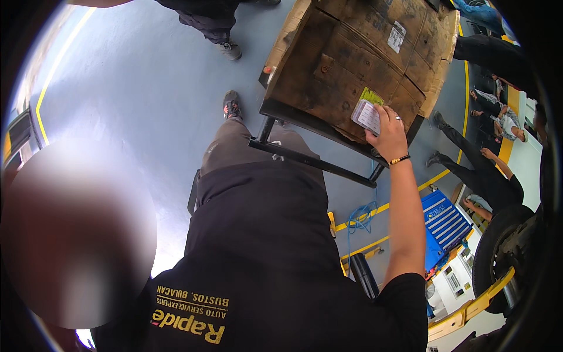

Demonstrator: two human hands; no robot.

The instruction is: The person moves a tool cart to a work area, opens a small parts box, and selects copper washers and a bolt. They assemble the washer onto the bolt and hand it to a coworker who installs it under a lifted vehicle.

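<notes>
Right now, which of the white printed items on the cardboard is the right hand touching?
The white pack nearer the wearer, against the right hand; the white label farther away is untouched.

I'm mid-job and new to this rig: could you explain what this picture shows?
There's no machine: a person works bare-handed. The one picture comes from a wide fisheye camera on their head, looking down, so straight edges bend near the rim. Their right hand holds a small white box at the near part of a worn cardboard sheet; I can't tell whether the box rests on it. A yellow-green piece shows just beyond the box, and a pale label farther out. A black metal bar runs along the near side. The left hand is out of view.
</notes>
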